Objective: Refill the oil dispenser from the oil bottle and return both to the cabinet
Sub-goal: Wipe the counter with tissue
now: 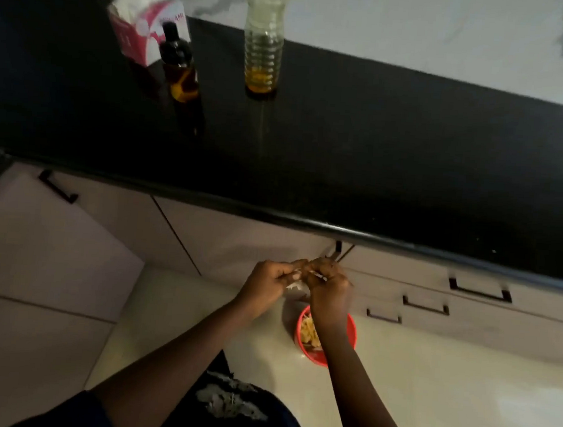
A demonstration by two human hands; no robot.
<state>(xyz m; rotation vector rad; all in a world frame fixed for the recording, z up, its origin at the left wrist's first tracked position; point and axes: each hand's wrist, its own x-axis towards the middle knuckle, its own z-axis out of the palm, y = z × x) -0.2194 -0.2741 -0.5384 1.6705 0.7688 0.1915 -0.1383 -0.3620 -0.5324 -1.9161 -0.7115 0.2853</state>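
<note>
Pinching a white scrap (296,285) in fingers of left hand (268,280) and right hand (330,285) over a red bin (348,331). Oil bottle (264,38), dispenser (179,62) upright far on the surface (377,153), untouched. Likely discarding; next, reaching for both.

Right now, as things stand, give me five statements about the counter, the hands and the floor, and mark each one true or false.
1. The clear oil bottle stands upright on the black counter. True.
2. That bottle is full to the neck. False: oil fills only its bottom.
3. The dark dispenser is in a hand's grip. False: it stands untouched on the counter, while the left hand and the right hand together pinch a small white scrap.
4. A red bowl sits on the floor below the hands. True.
5. The pink-and-white box stands right of the clear bottle. False: it stands to its left, behind the dispenser.
</note>
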